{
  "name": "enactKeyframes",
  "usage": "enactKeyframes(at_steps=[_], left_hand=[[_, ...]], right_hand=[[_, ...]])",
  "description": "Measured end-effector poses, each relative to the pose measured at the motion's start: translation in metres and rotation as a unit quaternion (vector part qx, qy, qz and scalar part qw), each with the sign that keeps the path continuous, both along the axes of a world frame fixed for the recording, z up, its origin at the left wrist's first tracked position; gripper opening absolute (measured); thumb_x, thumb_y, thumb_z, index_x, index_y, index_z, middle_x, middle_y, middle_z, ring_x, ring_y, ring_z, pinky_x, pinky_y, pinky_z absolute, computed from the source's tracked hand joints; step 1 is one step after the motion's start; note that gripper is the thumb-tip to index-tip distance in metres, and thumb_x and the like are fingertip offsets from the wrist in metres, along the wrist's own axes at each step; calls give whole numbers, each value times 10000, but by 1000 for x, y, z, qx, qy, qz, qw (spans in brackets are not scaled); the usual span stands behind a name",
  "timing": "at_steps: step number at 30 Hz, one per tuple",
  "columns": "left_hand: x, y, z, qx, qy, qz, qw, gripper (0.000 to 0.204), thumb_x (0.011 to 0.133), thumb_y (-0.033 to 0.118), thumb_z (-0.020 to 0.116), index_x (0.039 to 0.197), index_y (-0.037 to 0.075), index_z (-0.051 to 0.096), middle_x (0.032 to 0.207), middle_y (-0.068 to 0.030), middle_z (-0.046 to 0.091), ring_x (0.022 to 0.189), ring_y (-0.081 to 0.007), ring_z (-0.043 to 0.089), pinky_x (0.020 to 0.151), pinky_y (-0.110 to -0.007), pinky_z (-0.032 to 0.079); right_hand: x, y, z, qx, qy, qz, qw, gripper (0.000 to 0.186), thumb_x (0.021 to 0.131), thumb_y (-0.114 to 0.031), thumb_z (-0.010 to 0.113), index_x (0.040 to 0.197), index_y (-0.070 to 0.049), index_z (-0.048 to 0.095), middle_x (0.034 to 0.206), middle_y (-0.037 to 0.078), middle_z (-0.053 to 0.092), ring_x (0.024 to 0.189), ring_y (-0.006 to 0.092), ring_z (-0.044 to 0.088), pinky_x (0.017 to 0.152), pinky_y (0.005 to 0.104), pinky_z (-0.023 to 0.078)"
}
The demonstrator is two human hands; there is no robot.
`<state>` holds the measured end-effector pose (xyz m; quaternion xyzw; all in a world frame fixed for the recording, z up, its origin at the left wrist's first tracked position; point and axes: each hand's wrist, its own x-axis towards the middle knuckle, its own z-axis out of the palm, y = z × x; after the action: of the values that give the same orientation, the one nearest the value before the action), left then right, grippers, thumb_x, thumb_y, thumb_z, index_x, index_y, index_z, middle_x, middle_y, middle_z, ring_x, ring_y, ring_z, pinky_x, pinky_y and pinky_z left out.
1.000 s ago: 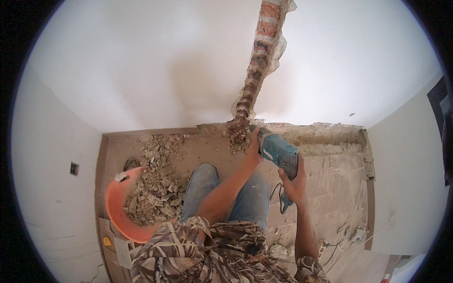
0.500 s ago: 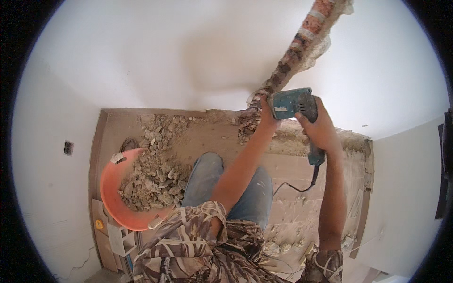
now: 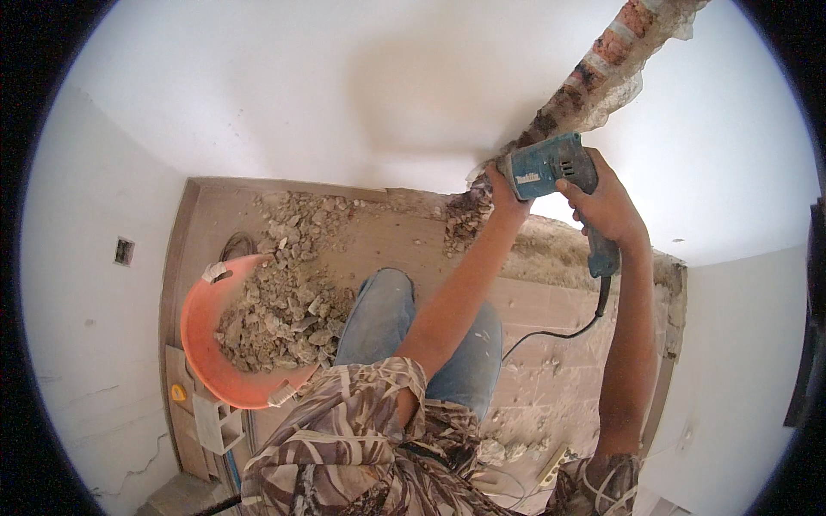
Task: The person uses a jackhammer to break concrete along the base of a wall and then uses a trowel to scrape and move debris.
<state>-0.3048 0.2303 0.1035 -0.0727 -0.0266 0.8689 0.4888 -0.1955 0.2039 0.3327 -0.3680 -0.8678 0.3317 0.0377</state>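
A teal power drill (image 3: pixel 551 159) is tilted against the lower part of a rough vertical channel (image 3: pixel 615 56) cut through plaster into brick. My left hand (image 3: pixel 508 189) is closed round the drill's front end, near the channel's edge. My right hand (image 3: pixel 607 199) grips the rear handle, thumb on the housing, and a black cord (image 3: pixel 575 331) hangs from that handle to the floor. The bit is hidden behind my left hand and the housing. My jeaned knees (image 3: pixel 379 310) rest on the dusty floor below my arms.
An orange tub (image 3: pixel 198 340) lies at the left with a heap of rubble (image 3: pixel 288 314) in and beside it. Pale blocks and boards (image 3: pixel 215 421) lean by the left wall (image 3: pixel 95 327). Broken skirting (image 3: pixel 404 198) runs along the white wall's foot. A power strip (image 3: pixel 551 469) and loose cables lie at lower right.
The drill and both hands have moved up and to the right in the view, the drill's handle swinging out rightward. The channel and floor appear shifted, as the camera has turned.
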Motion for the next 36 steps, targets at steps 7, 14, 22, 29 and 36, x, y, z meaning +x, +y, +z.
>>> enactKeyframes(at_steps=[7, 14, 22, 29, 36], left_hand=[[6, -3, -7, -20, -15, 9, 1000, 764, 985, 647, 95, 1373, 124, 495, 1351, -130, 562, 1272, -320, 522, 1076, -498, 426], [16, -6, -64, -50, 11, -10, 999, 765, 960, 693, 205, 1212, 96, 612, 1195, -102, 657, 1133, -293, 605, 996, -472, 481], [109, -63, -74, -39, 293, -18, 955, 702, 958, 678, 270, 1261, 118, 564, 1216, -82, 629, 1147, -250, 591, 980, -439, 496], [114, -83, -26, -31, 301, 63, 951, 599, 951, 564, 355, 1291, 97, 512, 1244, -85, 609, 1151, -240, 588, 989, -429, 488], [47, -49, -75, -41, 221, -14, 974, 662, 969, 655, 300, 1161, 108, 621, 1175, -79, 656, 1099, -264, 621, 959, -441, 505]], right_hand=[[3, 5, -11, -4, 3, -3, 1000, 560, 853, -267, 691, 1306, -41, 451, 828, 93, 626, 574, 147, 600, 474, 309, 508], [37, 1, -65, 74, 76, 29, 994, 617, 817, -224, 719, 1339, -61, 432, 899, 100, 655, 695, 174, 651, 540, 320, 526], [131, -55, -86, 30, 99, -77, 992, 637, 865, -166, 676, 1412, -51, 371, 834, 87, 623, 644, 154, 601, 558, 316, 506], [147, -54, -95, 80, 151, -33, 985, 651, 901, -179, 659, 1446, -50, 327, 825, 77, 608, 649, 146, 586, 520, 301, 496], [78, -63, -99, 162, 146, -36, 975, 649, 906, -184, 648, 1440, -23, 315, 1094, 230, 649, 953, 346, 667, 835, 432, 515]])
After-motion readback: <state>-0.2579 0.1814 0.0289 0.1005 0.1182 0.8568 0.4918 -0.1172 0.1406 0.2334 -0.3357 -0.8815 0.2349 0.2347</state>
